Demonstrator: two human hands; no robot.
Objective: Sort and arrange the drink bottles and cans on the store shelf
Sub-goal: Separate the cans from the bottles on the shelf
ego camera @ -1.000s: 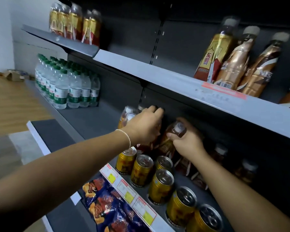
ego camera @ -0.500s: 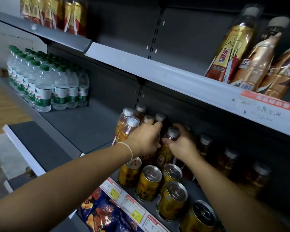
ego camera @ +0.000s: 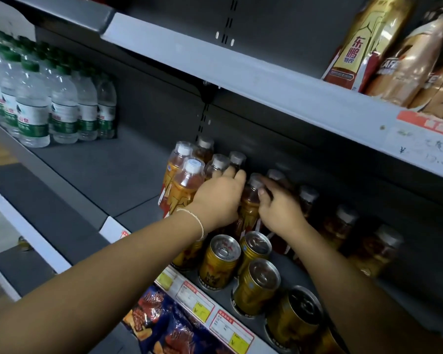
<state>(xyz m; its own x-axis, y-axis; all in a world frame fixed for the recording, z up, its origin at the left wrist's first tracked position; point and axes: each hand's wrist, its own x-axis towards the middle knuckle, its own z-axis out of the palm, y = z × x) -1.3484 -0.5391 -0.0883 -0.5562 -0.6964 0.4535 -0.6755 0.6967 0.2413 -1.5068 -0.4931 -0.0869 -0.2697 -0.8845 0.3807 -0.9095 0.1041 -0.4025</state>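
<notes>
Several amber drink bottles [ego camera: 184, 185] with white caps stand in a cluster at the back of the middle shelf [ego camera: 128, 175]. My left hand [ego camera: 218, 200] lies over the cluster's right side, fingers curled round a bottle that it mostly hides. My right hand [ego camera: 279, 210] pinches the neck of another amber bottle [ego camera: 250, 210] that stands upright between the two hands. More bottles of this kind [ego camera: 343, 221] run off to the right in shadow. Several gold cans [ego camera: 220, 261] stand in front, below my hands.
Green-labelled water bottles [ego camera: 33, 111] fill the shelf's left end, with bare shelf between them and the amber cluster. Gold and brown bottles [ego camera: 363, 42] stand on the upper shelf [ego camera: 266, 83]. Price tags [ego camera: 197, 302] line the shelf edge above snack bags [ego camera: 164, 325].
The view has moved closer and lower toward the bottles. Both hands stay at the amber cluster, with the right hand's bottle now close against the left hand.
</notes>
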